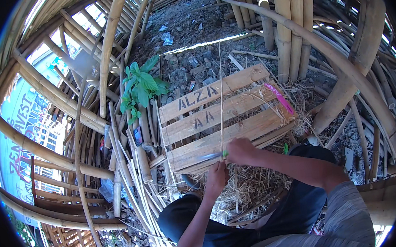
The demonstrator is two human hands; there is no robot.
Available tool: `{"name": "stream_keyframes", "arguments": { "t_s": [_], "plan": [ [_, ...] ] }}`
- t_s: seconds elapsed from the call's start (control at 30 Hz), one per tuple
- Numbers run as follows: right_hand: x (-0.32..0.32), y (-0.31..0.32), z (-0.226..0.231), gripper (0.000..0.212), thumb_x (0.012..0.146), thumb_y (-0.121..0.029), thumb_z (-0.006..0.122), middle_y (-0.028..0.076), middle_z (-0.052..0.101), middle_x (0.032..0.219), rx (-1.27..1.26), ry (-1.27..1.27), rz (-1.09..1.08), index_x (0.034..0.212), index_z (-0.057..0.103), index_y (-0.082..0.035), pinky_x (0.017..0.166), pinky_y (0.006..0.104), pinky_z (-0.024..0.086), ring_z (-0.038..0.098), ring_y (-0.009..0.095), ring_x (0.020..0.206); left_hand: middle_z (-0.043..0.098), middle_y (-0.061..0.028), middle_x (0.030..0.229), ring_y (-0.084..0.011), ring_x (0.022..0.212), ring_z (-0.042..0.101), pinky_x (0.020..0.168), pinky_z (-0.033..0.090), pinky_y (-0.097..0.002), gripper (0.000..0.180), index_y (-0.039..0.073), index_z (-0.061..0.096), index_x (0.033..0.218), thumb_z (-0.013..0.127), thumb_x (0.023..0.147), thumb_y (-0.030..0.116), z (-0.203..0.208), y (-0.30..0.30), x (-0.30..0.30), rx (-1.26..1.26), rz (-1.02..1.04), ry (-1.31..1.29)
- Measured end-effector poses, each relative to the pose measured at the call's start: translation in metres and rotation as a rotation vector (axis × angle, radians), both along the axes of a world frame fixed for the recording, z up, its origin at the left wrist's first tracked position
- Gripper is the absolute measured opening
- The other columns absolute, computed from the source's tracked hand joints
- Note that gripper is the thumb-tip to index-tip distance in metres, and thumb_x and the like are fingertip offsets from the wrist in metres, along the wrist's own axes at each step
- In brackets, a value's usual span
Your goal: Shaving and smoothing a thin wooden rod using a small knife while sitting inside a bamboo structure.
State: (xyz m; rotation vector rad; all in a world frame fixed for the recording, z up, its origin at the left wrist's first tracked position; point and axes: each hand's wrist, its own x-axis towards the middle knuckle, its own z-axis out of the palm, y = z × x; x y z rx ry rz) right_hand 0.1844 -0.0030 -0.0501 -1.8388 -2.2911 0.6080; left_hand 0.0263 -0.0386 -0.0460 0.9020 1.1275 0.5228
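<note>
Bamboo strip (221, 99), thin and pale, is held with its long axis run away from the person toward twelve o'clock (twelve being taken as straight ahead of the body), leaning only slightly past it at the far end. Its near end is brought down to the hands, and its length is passed over a slatted wooden crate (175, 127).

From the left, bamboo rails (54, 168) are seen at nine o'clock, and a leafy green plant (144, 83) is set at about eleven, just beside the crate's far left corner. Next, the blade of a knife (207, 157) is pointed toward nine o'clock, so that strip and blade are laid roughly crosswise near the strip's lower end; whether the edge is touching the strip cannot be told.

The left hand (216, 176) is placed at the six o'clock end of the strip, most nearly in line with it. Its fingers are curled closed, and the near end seems to be pinched in them, though the exact grip is hidden. The right hand (239, 152) is set at about one o'clock from the left, close beside the strip on its three o'clock side. It is folded into a fist, by which the knife's green handle appears to be gripped. Dry straw (257, 186) is scattered below it, and a thick bamboo pole (340, 58) is slanted at two o'clock.
</note>
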Motion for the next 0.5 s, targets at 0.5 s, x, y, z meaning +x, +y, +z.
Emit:
{"name": "stream_keyframes", "arguments": {
  "t_s": [0.5],
  "plan": [
    [0.076,0.033,-0.004,0.026,0.073,-0.024,0.058,0.020,0.063,0.075,-0.092,0.002,-0.473,0.077,0.064,0.001,0.066,0.0408,0.050,0.064,0.032,0.073,0.023,0.0078,0.051,-0.0039,0.040,0.020,0.037,0.014,-0.0232,0.031,0.016,0.030,0.065,0.038,0.094,0.026,0.009,-0.018,-0.006,-0.027,-0.045,-0.030]
  ]
}}
